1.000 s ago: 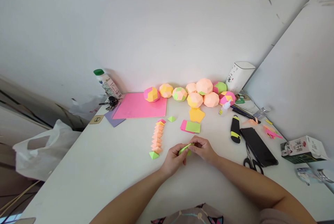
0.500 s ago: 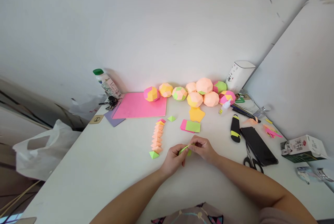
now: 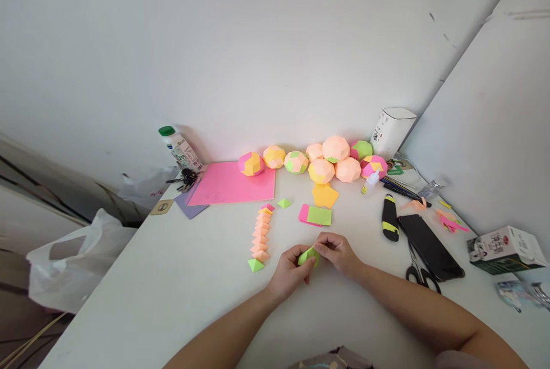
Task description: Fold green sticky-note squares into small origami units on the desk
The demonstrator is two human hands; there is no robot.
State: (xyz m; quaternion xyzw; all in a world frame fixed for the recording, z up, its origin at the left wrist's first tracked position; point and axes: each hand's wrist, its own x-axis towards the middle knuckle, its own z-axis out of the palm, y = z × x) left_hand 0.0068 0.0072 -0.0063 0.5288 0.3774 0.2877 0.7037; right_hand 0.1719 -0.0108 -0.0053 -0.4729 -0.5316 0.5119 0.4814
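Note:
Between my two hands is a small piece of green paper (image 3: 308, 255), partly folded and partly covered by my fingers. My left hand (image 3: 289, 270) is closed on its left side, thumb in front. My right hand (image 3: 339, 253) pinches its right edge. Just beyond lie pink and green paper slips (image 3: 318, 216). A row of nested folded paper pieces (image 3: 260, 234), mostly peach, runs away from me on the left, with a green one (image 3: 255, 265) at its near end. One more green folded piece (image 3: 284, 203) sits apart near the far end.
Several faceted paper balls (image 3: 336, 149) line the wall, one on a pink sheet (image 3: 232, 185). A yellow paper pentagon (image 3: 325, 195) lies before them. To the right are a cutter (image 3: 390, 219), a phone (image 3: 432, 247), scissors (image 3: 419, 273) and a carton (image 3: 506, 250). A bottle (image 3: 180, 148) stands back left.
The green paper has turned in my hands, so more of its face shows now. Both hands stay on it. The whole view has shifted slightly.

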